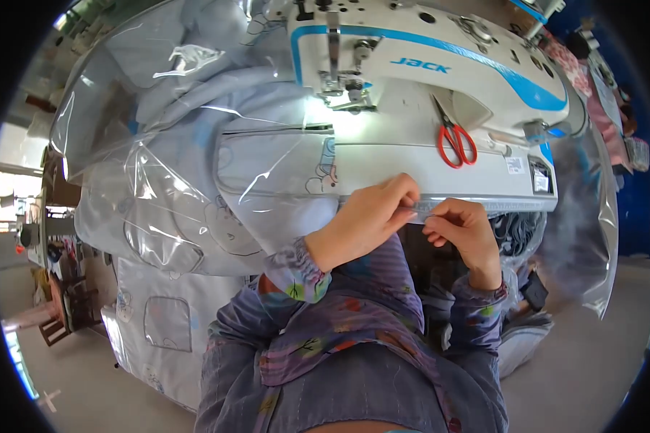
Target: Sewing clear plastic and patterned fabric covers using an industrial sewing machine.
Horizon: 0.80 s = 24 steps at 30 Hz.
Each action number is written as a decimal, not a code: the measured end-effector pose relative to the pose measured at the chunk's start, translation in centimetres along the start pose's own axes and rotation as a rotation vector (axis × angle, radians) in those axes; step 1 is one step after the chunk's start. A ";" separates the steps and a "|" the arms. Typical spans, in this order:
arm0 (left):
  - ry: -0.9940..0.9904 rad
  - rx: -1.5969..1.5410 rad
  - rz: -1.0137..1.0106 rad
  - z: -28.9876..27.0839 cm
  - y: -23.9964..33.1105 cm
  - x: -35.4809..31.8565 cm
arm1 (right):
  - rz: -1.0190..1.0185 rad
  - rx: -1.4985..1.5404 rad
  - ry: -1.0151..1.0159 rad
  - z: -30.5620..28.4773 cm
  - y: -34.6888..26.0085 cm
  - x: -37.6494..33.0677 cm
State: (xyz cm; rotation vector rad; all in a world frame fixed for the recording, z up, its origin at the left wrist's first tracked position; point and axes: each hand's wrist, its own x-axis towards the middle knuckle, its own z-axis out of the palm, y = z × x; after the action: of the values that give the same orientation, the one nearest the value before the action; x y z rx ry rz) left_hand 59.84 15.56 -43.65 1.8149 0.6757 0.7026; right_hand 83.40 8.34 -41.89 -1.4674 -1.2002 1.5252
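Observation:
Both hands are close together over the front edge of a white and blue sewing machine (412, 79). My left hand (368, 219) has its fingers bent in and pressed together. My right hand (464, 232) makes a pinch of thumb and forefinger a little to the right. Whatever either hand pinches is too small to make out. Grey printed fabric (267, 166), partly under shiny clear plastic, lies left of my left hand and reaches close to the lit needle area. Red-handled scissors (455, 144) rest on the machine bed, beyond my right hand.
More grey fabric with a sewn pocket (167, 323) hangs down at the left. A clear plastic sheet (581, 216) drapes at the right of the machine. Below the bed's edge sits a bag of dark strips (516, 234). A wooden stool (68, 310) stands at the far left.

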 end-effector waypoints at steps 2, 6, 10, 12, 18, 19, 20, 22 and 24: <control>0.320 0.857 0.119 -2.6 -0.7 -0.7 | -0.028 -0.037 0.334 -0.8 -0.5 0.3; 0.262 1.362 -0.181 -7.2 -2.7 -2.2 | -0.418 0.309 0.685 -1.2 -1.7 2.0; 0.105 1.362 -0.182 -6.9 -3.4 -4.2 | -0.442 0.415 0.586 2.9 1.1 7.8; 0.103 1.291 -0.163 -7.5 -2.5 -4.6 | -0.464 0.580 0.512 4.8 2.5 10.9; 0.273 1.154 -0.174 -12.4 2.9 -0.4 | -0.483 0.121 0.364 15.4 2.5 17.5; 0.340 1.218 -0.099 -11.6 3.2 1.3 | -0.512 -0.024 0.228 18.3 2.7 18.2; 0.438 1.288 0.033 -10.9 3.5 2.5 | -0.530 -0.061 0.173 21.5 2.8 18.8; 0.373 1.264 -0.015 -10.2 3.8 3.6 | -0.572 0.260 -0.032 24.9 2.7 19.7; 0.353 1.219 0.010 -10.5 3.6 3.7 | -0.578 0.576 -0.246 26.6 1.7 19.6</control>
State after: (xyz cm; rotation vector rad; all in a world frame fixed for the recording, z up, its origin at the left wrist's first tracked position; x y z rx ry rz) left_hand 55.13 23.60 -36.60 2.7975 1.5535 0.6624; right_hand 55.06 22.00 -51.98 -0.5098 -1.0665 1.4816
